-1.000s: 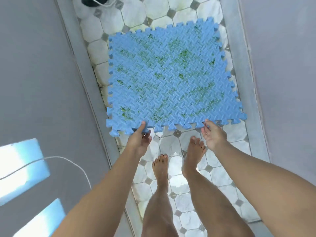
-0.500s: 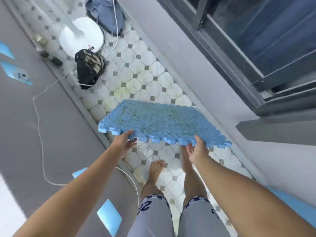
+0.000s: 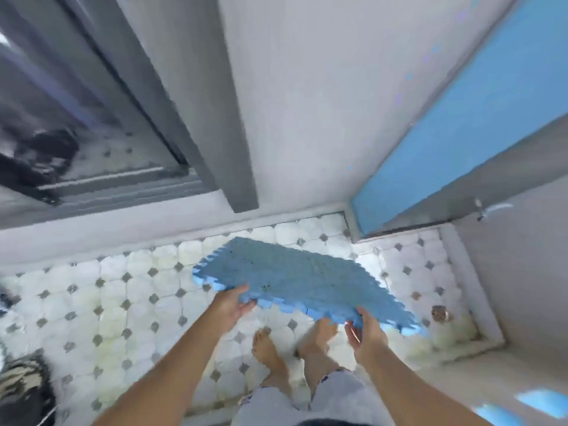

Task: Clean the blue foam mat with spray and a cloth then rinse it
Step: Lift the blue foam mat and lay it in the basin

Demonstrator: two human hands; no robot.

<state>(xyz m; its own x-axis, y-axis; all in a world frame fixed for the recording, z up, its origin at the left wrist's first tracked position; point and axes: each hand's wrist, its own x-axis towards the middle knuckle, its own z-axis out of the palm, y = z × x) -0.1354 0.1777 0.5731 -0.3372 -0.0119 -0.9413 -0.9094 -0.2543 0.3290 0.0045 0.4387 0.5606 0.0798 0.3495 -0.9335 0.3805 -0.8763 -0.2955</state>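
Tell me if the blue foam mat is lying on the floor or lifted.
Lifted: the mat hangs spread above the tiled floor, its near edge gripped by left hand and right hand.

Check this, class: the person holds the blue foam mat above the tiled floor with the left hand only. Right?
Wrong on the hands: the head view shows the left hand and the right hand both holding the blue foam mat above the tiled floor.

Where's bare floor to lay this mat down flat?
The widest bare tiles lie left of the blue foam mat, between the wall kerb and the striped bag. The right corner is tighter: a drain and raised kerb. Directly below stand the feet.
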